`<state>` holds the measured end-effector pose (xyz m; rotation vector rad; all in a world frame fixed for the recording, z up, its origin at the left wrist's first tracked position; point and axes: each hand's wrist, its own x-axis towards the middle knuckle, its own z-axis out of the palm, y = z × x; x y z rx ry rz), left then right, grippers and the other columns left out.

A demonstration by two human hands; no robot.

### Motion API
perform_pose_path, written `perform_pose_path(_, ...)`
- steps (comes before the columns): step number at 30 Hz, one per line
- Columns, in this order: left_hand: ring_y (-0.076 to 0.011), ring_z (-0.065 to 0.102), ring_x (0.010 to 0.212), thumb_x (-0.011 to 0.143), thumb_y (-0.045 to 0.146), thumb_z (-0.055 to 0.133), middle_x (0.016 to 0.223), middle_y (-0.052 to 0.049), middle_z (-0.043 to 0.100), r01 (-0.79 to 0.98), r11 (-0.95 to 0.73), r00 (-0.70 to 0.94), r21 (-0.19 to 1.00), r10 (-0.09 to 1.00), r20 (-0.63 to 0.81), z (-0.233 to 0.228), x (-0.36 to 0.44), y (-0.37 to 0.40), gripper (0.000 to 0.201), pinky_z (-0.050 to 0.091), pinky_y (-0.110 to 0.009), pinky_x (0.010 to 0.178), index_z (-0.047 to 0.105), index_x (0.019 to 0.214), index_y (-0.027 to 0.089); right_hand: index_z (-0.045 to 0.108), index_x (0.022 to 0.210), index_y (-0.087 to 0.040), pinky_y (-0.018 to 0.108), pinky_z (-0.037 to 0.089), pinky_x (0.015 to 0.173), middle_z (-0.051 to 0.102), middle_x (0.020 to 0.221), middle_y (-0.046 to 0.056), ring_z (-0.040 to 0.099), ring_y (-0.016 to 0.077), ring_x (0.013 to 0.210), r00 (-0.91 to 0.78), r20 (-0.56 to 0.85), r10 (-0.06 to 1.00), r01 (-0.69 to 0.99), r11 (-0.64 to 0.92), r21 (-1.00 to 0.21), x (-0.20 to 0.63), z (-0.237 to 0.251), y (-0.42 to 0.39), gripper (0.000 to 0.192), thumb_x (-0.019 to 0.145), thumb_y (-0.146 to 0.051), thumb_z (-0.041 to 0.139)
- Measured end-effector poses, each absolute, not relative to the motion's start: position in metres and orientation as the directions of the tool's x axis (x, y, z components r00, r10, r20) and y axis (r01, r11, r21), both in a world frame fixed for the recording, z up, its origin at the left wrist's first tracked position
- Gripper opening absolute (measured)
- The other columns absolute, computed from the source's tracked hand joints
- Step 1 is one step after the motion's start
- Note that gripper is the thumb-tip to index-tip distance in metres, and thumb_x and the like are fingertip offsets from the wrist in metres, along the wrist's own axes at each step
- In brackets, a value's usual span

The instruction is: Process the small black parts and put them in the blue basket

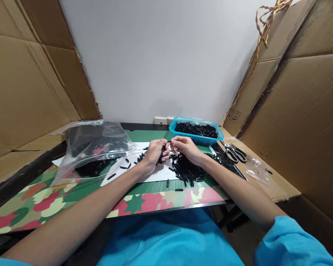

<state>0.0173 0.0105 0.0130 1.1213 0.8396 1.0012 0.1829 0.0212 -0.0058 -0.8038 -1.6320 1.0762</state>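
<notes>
My left hand (154, 153) is closed around several small, elongated black pieces (161, 155), which show between its fingers. Its thumb and forefinger meet the fingertips of my right hand (188, 148). A small dark piece (169, 141) sits pinched there between both hands. Below the right hand lies a heap of the same black pieces (187, 170) on a white sheet (152, 176). More loose pieces (123, 167) are scattered left of my left wrist. What exactly the pieces are is too small to make out.
Behind the right hand stands a blue plastic basket (195, 140) full of black pieces. On the left lies a clear zip bag (96, 147) with dark pieces inside. Scissors (233, 153) and a small clear bag (256, 170) lie right. Cardboard walls (302, 111) flank the table.
</notes>
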Motion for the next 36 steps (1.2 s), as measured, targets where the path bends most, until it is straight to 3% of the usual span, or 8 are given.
perform_pose_path(5, -0.0085, 0.035, 0.036, 0.082, 0.032, 0.058, 0.051, 0.007, 0.038, -0.213, 0.225, 0.381, 0.951, 0.915, -0.131, 0.015, 0.014, 0.011, 0.019, 0.019, -0.016, 0.032, 0.049, 0.068, 0.021, 0.059, 0.077, -0.02, 0.033, 0.049, 0.068, 0.06, 0.066, 0.001, 0.056, 0.0176, 0.064, -0.222, 0.486, 0.845, 0.271, 0.533, -0.802, 0.192, -0.001, 0.021, 0.05, 0.096, -0.066, 0.052)
perform_pose_path(10, -0.0083, 0.033, 0.037, 0.08, 0.032, 0.055, 0.054, 0.007, 0.035, -0.236, 0.298, 0.393, 0.925, 0.9, -0.19, 0.016, 0.012, 0.012, 0.016, 0.018, -0.017, 0.032, 0.05, 0.069, 0.021, 0.055, 0.072, -0.022, 0.042, 0.04, 0.1, 0.06, 0.075, 0.004, 0.056, 0.0217, 0.081, -0.064, 0.645, 0.762, 0.582, 0.553, -0.596, 0.214, 0.006, 0.028, 0.035, 0.098, -0.044, 0.059)
perform_pose_path(15, -0.008, 0.031, 0.037, 0.082, 0.032, 0.057, 0.055, 0.008, 0.034, -0.217, 0.345, 0.407, 0.913, 0.882, -0.237, 0.016, 0.012, 0.01, 0.013, 0.018, -0.017, 0.033, 0.057, 0.077, 0.021, 0.064, 0.097, -0.018, 0.053, 0.032, 0.106, 0.066, 0.095, 0.012, 0.057, 0.0304, 0.1, 0.081, 0.703, 0.707, 0.717, 0.448, -0.534, 0.228, 0.006, 0.047, 0.022, 0.102, -0.036, 0.052)
perform_pose_path(19, -0.0081, 0.031, 0.037, 0.085, 0.033, 0.056, 0.057, 0.008, 0.035, -0.188, 0.363, 0.428, 0.913, 0.866, -0.256, 0.017, 0.012, 0.009, 0.015, 0.018, -0.017, 0.033, 0.062, 0.088, 0.02, 0.061, 0.125, -0.016, 0.048, 0.04, 0.101, 0.066, 0.115, 0.016, 0.058, 0.0304, 0.104, 0.021, 0.715, 0.699, 0.688, 0.509, -0.518, 0.229, 0.009, 0.044, 0.032, 0.1, -0.036, 0.058)
perform_pose_path(24, -0.0082, 0.032, 0.037, 0.089, 0.039, 0.059, 0.056, 0.008, 0.037, -0.151, 0.38, 0.448, 0.913, 0.849, -0.279, 0.017, 0.013, 0.009, 0.019, 0.017, -0.016, 0.034, 0.056, 0.08, 0.022, 0.073, 0.102, -0.02, 0.032, 0.05, 0.079, 0.073, 0.101, 0.008, 0.063, 0.0201, 0.086, -0.296, 0.651, 0.699, 0.49, 0.696, -0.525, 0.213, 0.011, 0.025, 0.021, 0.102, -0.036, 0.06)
perform_pose_path(28, -0.0073, 0.032, 0.036, 0.09, 0.051, 0.062, 0.054, 0.008, 0.038, -0.128, 0.391, 0.461, 0.911, 0.837, -0.294, 0.014, 0.016, 0.009, 0.036, 0.016, -0.016, 0.034, 0.047, 0.073, 0.022, 0.076, 0.099, -0.019, 0.027, 0.05, 0.07, 0.074, 0.091, 0.004, 0.063, 0.0166, 0.077, -0.484, 0.554, 0.677, 0.343, 0.729, -0.592, 0.2, 0.004, 0.019, 0.022, 0.099, -0.039, 0.066)
perform_pose_path(36, -0.0083, 0.035, 0.035, 0.09, 0.054, 0.063, 0.055, 0.009, 0.04, -0.15, 0.331, 0.455, 0.932, 0.86, -0.232, 0.012, 0.018, 0.007, 0.029, 0.016, -0.014, 0.035, 0.052, 0.091, 0.027, 0.07, 0.086, -0.017, 0.027, 0.05, 0.07, 0.071, 0.083, 0.004, 0.064, 0.0172, 0.077, -0.447, 0.517, 0.73, 0.233, 0.653, -0.721, 0.201, -0.001, 0.025, 0.035, 0.095, -0.05, 0.067)
